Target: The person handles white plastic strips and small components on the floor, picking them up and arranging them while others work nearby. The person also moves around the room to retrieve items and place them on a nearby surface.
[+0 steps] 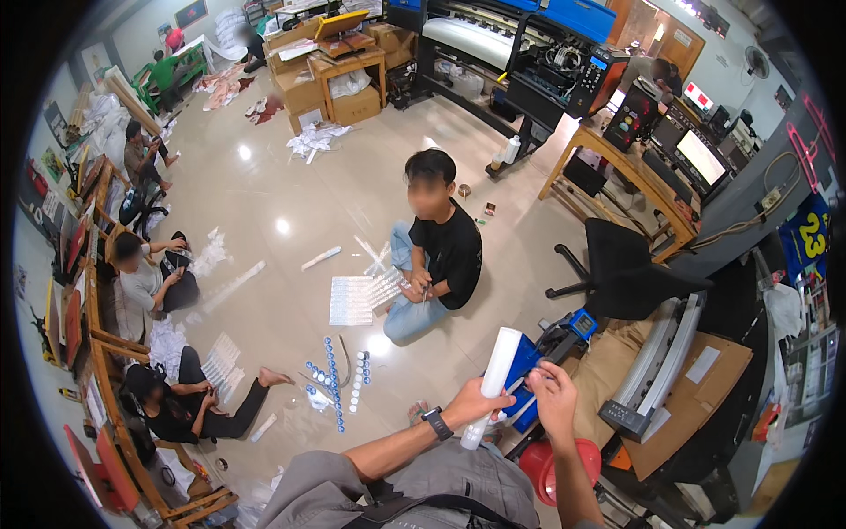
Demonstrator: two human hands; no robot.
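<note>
White roll (500, 363), tilted, is located at the lower centre of the frame; the fingers of the left hand (471, 404) are wrapped around it. Right hand (553, 398) is raised just beside it, fingers curled; whether they pinch anything cannot be determined. Farther off, a seated person (448, 256) faces printed sheets (351, 301) near mid-frame. Large printer (476, 42) stands at upper centre.

Saw plain white roll (500, 361) in left hand (471, 404), black watch (438, 423) at its wrist. Noted bright blue machine (523, 356) beside right hand (553, 390), red plastic item (534, 464) below, black chair (614, 269) beyond. Logged blue-and-white round pieces (335, 385) well left of left hand.
</note>
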